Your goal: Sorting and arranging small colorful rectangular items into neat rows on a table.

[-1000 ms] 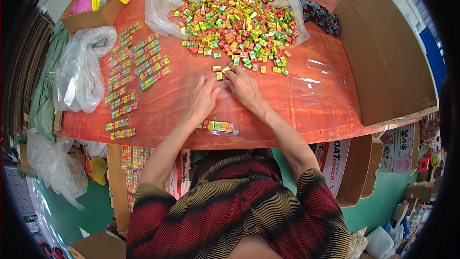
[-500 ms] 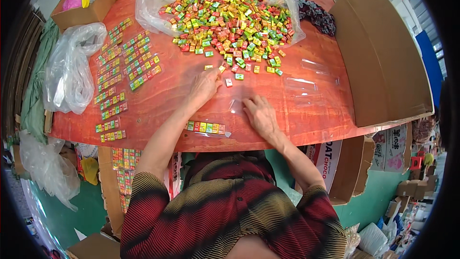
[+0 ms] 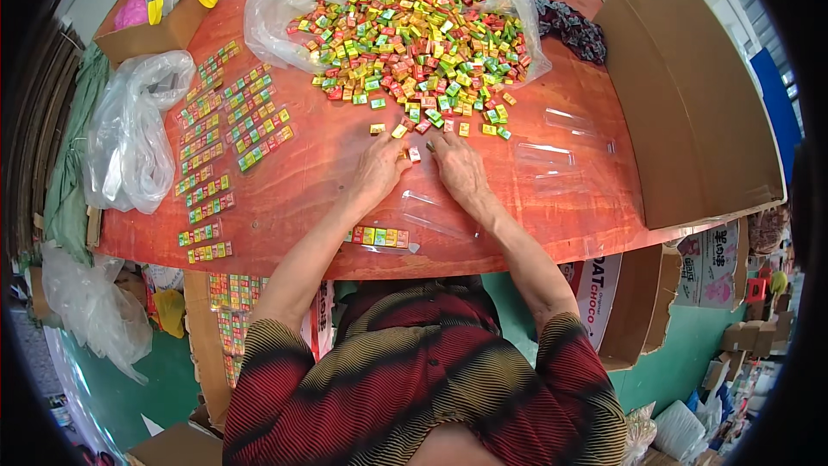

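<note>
Both my hands work at the near edge of a heap of small red, yellow and green boxes [image 3: 423,43]. My left hand [image 3: 378,171] is closed, thumb and fingers pinching a small box that is mostly hidden; a white-and-red box [image 3: 414,154] lies by its fingertips. My right hand [image 3: 460,171] pinches a small green box [image 3: 430,146] at its fingertips. Between my forearms lies a clear plastic tray [image 3: 435,214]. Nearer the table edge, another clear tray holds a row of boxes [image 3: 379,236], partly behind my left forearm.
Filled trays of boxes [image 3: 259,125] stand in rows on the left of the red table [image 3: 319,142]. Clear trays [image 3: 545,155] lie to the right, beside a large cardboard box [image 3: 690,95]. Plastic bags [image 3: 134,129] and a small carton [image 3: 164,30] sit at the far left.
My right hand has moved forward from the clear tray to the loose boxes and pinches one. My left hand has shifted slightly right and nearer. The clear tray now lies uncovered.
</note>
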Demonstrator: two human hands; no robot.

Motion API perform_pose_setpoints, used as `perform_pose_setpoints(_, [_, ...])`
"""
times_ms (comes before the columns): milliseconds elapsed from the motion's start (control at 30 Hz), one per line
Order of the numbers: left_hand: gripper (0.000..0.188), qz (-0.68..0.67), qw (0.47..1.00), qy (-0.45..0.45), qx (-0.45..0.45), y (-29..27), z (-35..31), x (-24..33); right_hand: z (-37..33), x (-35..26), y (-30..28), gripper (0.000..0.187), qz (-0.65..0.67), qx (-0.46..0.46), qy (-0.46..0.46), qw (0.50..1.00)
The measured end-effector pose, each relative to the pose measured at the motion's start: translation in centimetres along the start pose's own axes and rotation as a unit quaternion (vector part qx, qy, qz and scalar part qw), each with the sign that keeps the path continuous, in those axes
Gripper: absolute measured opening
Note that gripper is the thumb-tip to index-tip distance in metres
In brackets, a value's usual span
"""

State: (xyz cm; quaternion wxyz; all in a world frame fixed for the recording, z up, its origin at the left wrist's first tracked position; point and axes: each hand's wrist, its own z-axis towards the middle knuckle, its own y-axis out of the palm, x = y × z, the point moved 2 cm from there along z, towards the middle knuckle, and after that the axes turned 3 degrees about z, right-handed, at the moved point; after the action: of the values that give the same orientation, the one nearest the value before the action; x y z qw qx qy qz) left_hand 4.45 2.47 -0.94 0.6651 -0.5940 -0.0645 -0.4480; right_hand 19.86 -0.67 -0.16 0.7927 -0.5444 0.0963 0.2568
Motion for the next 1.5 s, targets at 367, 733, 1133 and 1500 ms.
perform_pose_setpoints(367, [0.041, 0.017, 0.999, -0.025, -0.033, 0.2, 0.7, 2.1, 3.9, 0.6, -0.3, 0.014, 0.055, -0.017, 0.018, 0.998])
perform_pose_setpoints(733, [0.030, 0.025, 0.999, -0.004, -0.027, 1.7, 1.2, 2.9, 0.4, 1.9, -1.9, 0.017, 0.031, -0.013, 0.010, 0.999])
perform_pose_setpoints(1133, [0.040, 0.033, 0.998, 0.007, -0.056, 1.9, 1.6, 4.2, 0.8, 3.9, -3.8, 0.023, 0.009, 0.045, 0.027, 0.999])
perform_pose_setpoints(1500, [0.032, 0.090, 0.995, 0.042, -0.003, 3.0, 1.6, 4.1, -2.3, 4.1, -3.3, 0.019, -0.001, -0.028, 0.039, 0.999])
